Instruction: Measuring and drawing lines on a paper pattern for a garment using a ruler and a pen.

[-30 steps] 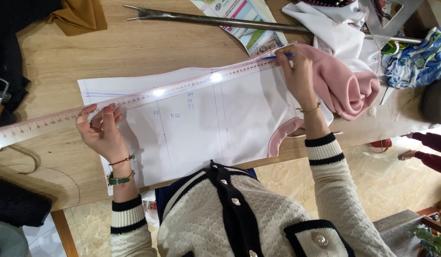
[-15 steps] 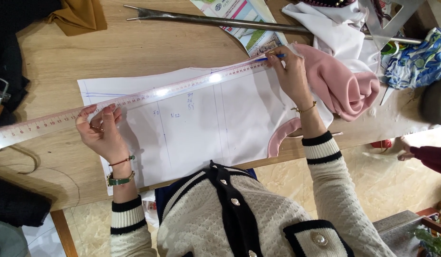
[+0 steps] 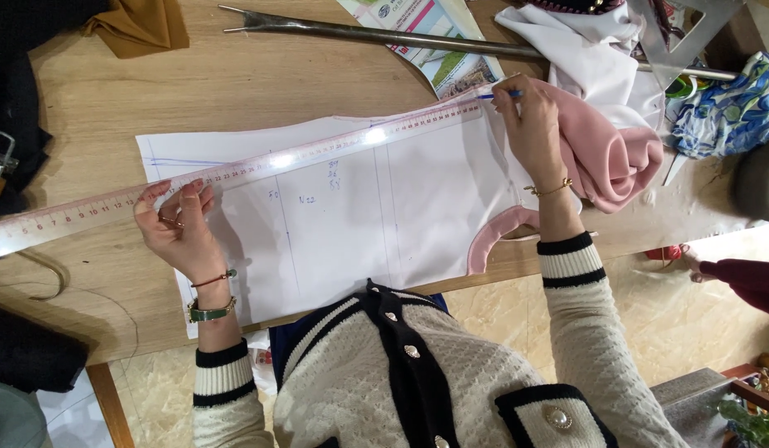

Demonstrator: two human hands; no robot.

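Ruler (image 3: 235, 174) pinned across white pattern paper (image 3: 351, 224) on my desk (image 3: 94, 108).
My left hand (image 3: 179, 231) presses flat, fingers spread, on the ruler at nine o'clock; my right hand (image 3: 529, 133) pinches a blue pen (image 3: 494, 96) against the ruler's far end at one o'clock. Pink fabric (image 3: 604, 158) lies just beside it, at two o'clock.

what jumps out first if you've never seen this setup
A long clear ruler slants across a white paper pattern on the wooden table, pinned by the left hand. At its far end the right hand holds a blue pen, with pink fabric bunched just beyond.
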